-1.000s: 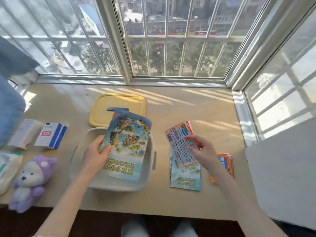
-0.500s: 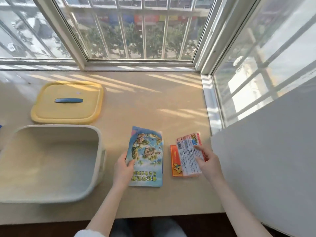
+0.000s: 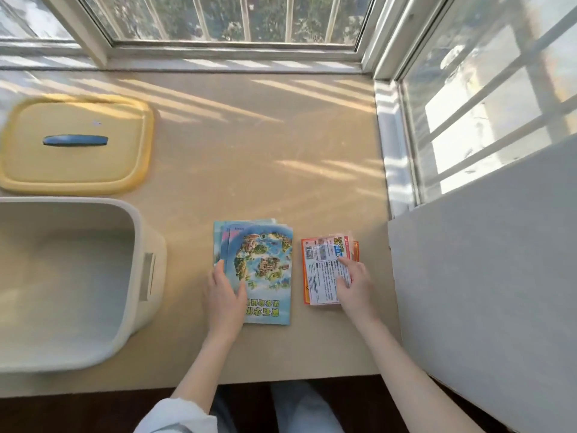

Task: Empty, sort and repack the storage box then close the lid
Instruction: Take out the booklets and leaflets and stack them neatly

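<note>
Storage box [image 3: 93, 204]: cream tub at the left end of the sill, open on top, and the part of the inside I can see has nothing in it.
Lid [image 3: 78, 170]: yellow, lying flat on the sill just behind the box, blue handle [image 3: 75, 140] facing up.
Booklets [image 3: 265, 267]: small pile of blue map-cover ones, slightly fanned so a few top-left corners peek out, lying right of the box and not touching it.
Left hand [image 3: 224, 295]: lies on the lower left of the top booklet, fingers pretty much straight along the left edge, thumb flat on the cover. Looks like pressing down rather than gripping.
Packets [image 3: 321, 270]: white printed one with a barcode on top, orange ones poking out underneath, just right of the booklets with a strip of bare sill between.
Right hand [image 3: 352, 282]: fingers spread loosely and laid on the top packet's right half, pointing fingertip about mid-packet. No curl round it that I can see.
Sill [image 3: 265, 151]: tan surface with sun stripes across it.
Grey board [image 3: 484, 276]: leans in at the far right, near the packets.
</note>
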